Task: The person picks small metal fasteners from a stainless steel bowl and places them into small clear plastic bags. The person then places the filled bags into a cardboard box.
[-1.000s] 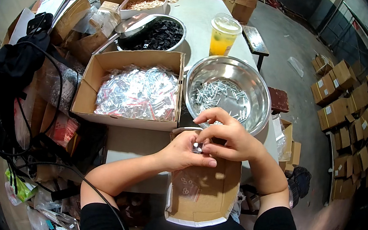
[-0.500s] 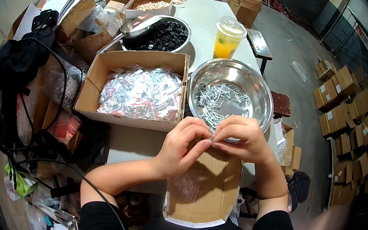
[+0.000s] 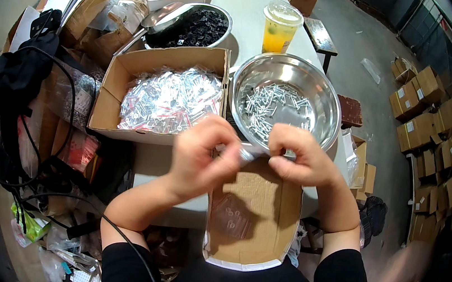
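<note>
My left hand (image 3: 201, 155), blurred by motion, is closed on a small clear plastic bag (image 3: 247, 155) whose shiny end pokes out past the fingers. To its right, my right hand (image 3: 300, 156) is curled with thumb and fingers together at the near rim of a steel basin (image 3: 329, 106); what it pinches, if anything, is hidden. Loose silvery screws (image 3: 269, 108) lie in that basin. Below both hands is a shallow cardboard tray (image 3: 271, 234), and on its left side rests another clear bag (image 3: 231, 219) with several small rings in it.
Left of the basin stands a cardboard box (image 3: 109, 90) full of filled clear bags (image 3: 171, 100). Behind it are a bowl of black parts (image 3: 200, 28) with a metal scoop (image 3: 162, 17). A cup of yellow drink (image 3: 280, 29) stands behind the basin. A black cable (image 3: 114, 223) crosses near my left arm.
My hands have come apart: the left went left with the small bag, the right rose slightly. The view has shifted a little.
</note>
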Available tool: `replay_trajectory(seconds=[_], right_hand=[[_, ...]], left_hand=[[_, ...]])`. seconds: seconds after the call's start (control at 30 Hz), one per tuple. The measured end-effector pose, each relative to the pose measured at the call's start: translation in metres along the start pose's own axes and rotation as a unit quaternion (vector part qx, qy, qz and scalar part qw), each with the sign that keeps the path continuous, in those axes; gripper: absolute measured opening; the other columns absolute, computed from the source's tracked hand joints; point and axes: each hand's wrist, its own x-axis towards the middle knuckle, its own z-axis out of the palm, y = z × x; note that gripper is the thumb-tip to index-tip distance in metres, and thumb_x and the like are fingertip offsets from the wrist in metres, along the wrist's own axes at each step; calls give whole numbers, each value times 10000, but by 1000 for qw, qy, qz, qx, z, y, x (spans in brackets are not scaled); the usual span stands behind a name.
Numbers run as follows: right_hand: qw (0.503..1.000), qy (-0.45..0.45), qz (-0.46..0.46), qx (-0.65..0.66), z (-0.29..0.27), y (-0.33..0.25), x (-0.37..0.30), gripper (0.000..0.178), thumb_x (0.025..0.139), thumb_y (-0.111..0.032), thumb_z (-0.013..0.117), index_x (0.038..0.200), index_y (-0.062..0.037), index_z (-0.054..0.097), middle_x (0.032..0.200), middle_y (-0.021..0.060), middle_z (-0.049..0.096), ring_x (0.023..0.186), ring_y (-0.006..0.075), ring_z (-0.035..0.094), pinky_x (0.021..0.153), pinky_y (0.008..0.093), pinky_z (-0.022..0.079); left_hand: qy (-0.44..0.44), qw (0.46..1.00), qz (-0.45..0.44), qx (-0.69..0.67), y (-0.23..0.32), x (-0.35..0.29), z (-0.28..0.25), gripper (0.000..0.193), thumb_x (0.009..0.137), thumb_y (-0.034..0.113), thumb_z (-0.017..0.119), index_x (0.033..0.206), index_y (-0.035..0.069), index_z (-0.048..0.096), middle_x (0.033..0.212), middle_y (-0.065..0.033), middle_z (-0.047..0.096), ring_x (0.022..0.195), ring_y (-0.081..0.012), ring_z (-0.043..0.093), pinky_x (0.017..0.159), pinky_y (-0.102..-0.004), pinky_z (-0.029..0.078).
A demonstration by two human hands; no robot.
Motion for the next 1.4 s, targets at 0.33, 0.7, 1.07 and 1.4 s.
replay_trajectory(seconds=[0.33,0.7,1.07,1.4], right_hand=[[904,-50,229,-358,-17,56,-14,497,764,-232,744,1227,-110,610,1167,148,595,1050,312,597,927,409,472],[921,-137,266,-249,-22,67,-6,259,757,-86,701,1010,-39,676,907,167,683,866,332,655,777,400,511],[950,32,310,10,-36,62,-5,176,830,-51,655,991,16,676,748,86,667,670,105,605,620,266,496],[947,41,281,147,-42,63,-5,135,825,1,664,955,30,683,815,31,665,747,83,610,681,224,501]], left_hand=[[-440,889,69,108,20,-5,13,317,713,175,771,956,69,597,966,-103,573,917,-280,587,762,-396,497],[-605,774,112,149,15,-52,56,236,818,169,592,1013,40,564,971,-116,575,959,-296,606,754,-384,538],[-369,919,-93,-104,13,-26,44,212,819,36,651,1013,26,565,815,-138,631,786,-324,650,674,-400,520],[-207,963,-95,-147,-9,-16,42,103,849,14,686,952,11,696,830,-86,667,790,-193,651,709,-284,511]])
